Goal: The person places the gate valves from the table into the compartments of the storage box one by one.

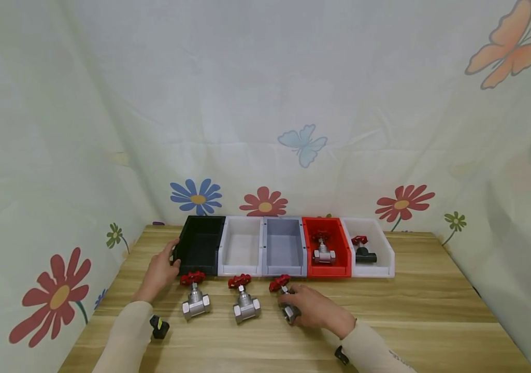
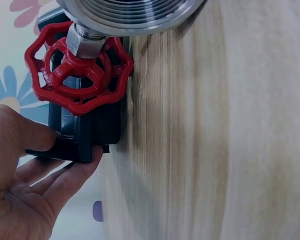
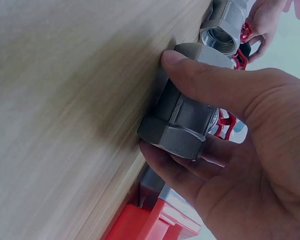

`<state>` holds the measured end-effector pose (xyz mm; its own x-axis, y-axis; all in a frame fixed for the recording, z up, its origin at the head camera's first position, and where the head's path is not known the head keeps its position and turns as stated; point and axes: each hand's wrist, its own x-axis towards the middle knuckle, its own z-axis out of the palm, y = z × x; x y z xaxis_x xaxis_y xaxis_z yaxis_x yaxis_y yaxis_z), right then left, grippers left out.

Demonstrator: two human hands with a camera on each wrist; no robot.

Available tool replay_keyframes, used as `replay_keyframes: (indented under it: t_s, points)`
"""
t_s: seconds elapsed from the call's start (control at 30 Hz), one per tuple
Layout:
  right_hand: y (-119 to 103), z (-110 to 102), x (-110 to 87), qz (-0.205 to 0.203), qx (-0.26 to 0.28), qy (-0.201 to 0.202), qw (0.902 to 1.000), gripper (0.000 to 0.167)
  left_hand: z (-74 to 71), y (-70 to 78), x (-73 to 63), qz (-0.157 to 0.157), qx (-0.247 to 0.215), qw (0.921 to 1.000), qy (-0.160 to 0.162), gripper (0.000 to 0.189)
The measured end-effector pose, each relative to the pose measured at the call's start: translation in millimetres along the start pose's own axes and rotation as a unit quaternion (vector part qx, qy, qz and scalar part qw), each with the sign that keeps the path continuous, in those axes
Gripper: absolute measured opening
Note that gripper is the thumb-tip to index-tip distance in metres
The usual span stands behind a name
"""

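Right hand (image 1: 316, 308) grips valve (image 3: 182, 117); thumb and fingers astride.

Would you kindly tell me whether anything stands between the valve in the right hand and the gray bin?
Nothing visible does: the valve, pinched by the right hand, is directly in front of the gray bin, its red handwheel nearest. Only the bin's own low front lip would likely need clearing.

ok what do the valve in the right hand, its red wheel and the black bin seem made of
Valve: grey metal, perhaps steel; crisp hexagonal end, dull metallic sheen.
Red wheel: probably painted metal, its colour uniform; base hidden.
Black bin: likely moulded plastic; smooth, thin walls, soft sheen.
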<state>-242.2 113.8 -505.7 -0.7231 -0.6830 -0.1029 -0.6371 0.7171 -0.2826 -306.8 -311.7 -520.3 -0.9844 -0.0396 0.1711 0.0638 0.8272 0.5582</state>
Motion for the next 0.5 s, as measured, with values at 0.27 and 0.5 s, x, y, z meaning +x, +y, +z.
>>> replay_keyframes:
  t_s: [0.27, 0.5]
  points:
    - [1.5, 0.6, 0.9, -0.016, -0.003, 0.013, 0.9998, 0.051, -0.2, 0.0, -0.1, -0.001, 0.0, 1.0, 0.002, 0.061]
    - [2.0, 1.8, 2.2, -0.021, -0.005, 0.021, 0.9995, 0.048, -0.1, 0.4, 0.0, -0.002, 0.001, 1.0, 0.002, 0.061]
